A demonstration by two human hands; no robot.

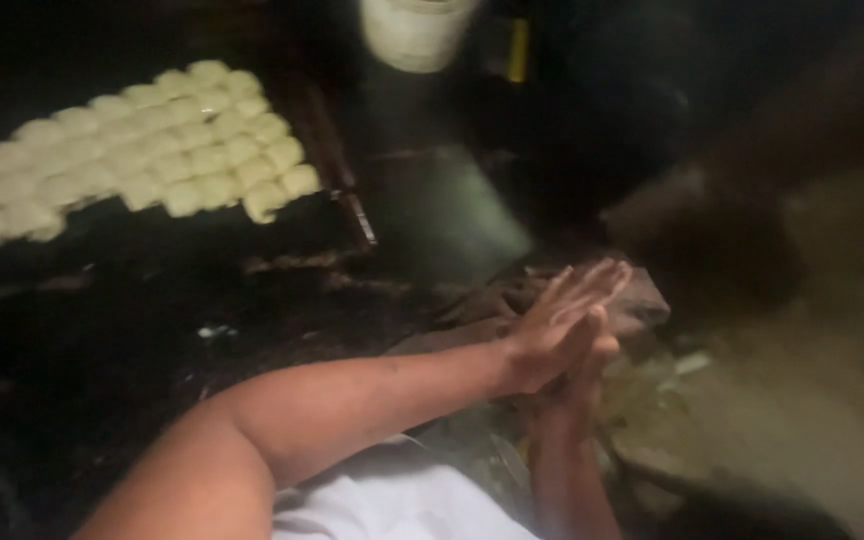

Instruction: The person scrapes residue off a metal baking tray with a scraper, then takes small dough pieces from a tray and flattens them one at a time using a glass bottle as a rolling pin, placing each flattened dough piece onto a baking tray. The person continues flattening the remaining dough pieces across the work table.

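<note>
- Head view: the left hand [557, 320] lies flat over the right hand [580, 368], palms pressed together and fingers stretched almost straight. I cannot tell whether anything sits between the palms.
- Both hands hover above a dim brown lump [642, 300] near the right end of the dark bench [152, 340].
- Rows of pale dough balls [142, 150] fill the bench's far left corner; a white bucket [414, 30] stands beyond.
- Judgement: pressing evenly with flat palms suits rolling.
</note>
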